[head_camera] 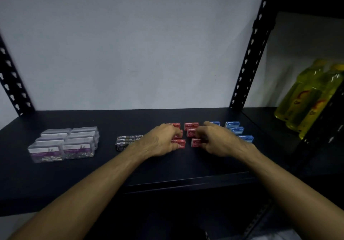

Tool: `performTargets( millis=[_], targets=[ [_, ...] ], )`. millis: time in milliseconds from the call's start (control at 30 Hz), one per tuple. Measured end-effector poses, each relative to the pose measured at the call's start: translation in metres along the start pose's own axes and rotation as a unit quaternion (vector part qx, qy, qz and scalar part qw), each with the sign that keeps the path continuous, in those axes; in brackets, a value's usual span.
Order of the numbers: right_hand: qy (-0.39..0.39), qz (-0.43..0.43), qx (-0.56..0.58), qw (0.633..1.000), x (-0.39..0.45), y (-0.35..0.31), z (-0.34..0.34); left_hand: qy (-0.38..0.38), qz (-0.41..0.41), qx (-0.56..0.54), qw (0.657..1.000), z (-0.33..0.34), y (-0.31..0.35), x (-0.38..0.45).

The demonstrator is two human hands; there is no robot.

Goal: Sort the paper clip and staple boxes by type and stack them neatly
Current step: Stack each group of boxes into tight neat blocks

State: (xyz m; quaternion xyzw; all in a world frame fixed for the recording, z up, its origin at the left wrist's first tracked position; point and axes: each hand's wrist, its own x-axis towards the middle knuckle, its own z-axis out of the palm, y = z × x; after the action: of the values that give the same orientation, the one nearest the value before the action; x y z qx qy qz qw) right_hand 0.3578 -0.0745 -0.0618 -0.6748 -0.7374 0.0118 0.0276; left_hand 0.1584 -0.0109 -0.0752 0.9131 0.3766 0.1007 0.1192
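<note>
My left hand (162, 140) and right hand (214, 139) curl around small red staple boxes (191, 125); whether they pinch, I cannot tell. Light, stiff cardboard, best gripped by the long sides.

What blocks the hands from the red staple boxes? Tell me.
Nothing visible. The left hand and right hand are already on the red staple boxes; black boxes and blue boxes lie off to either side.
</note>
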Motion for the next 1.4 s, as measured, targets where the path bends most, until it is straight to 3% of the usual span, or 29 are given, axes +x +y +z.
performTargets(
  millis=[467,900,1200,1400],
  targets=[
    [0.025,-0.043,0.076,0.996,0.002,0.002,0.014,0.049,-0.004,-0.004,0.999,0.02,0.003,0.005],
    [0.037,-0.052,0.084,0.994,0.006,0.001,0.019,0.051,0.004,-0.007,0.999,0.024,0.002,0.006],
    [0.034,-0.038,0.121,0.991,0.005,0.007,0.007,0.088,0.002,0.024,0.996,0.011,0.002,0.003],
    [0.084,-0.013,0.1,0.991,0.017,0.015,-0.003,0.09,-0.021,0.023,0.995,-0.01,-0.013,0.014]
  ],
)
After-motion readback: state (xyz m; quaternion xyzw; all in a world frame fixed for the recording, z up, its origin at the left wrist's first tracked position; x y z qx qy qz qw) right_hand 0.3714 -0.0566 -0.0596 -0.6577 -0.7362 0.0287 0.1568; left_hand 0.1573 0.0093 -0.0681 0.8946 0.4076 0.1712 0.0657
